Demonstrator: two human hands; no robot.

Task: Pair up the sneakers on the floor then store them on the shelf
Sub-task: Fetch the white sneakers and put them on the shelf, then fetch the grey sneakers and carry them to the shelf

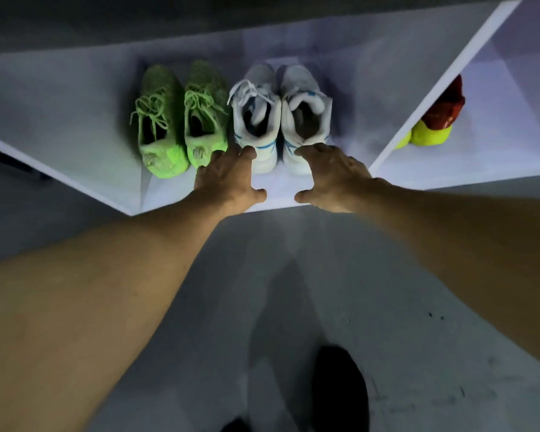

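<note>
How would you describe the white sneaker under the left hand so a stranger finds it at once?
Start at the white shelf: its wide compartment holds four shoes. The white sneaker is third from the left, beside the green pair. Unlike its white partner, its laces spill loose.

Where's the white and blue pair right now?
In the head view, the white and blue pair stands on the shelf, heels toward the camera, immediately right of the green pair; both hands reach to its heels.
</note>
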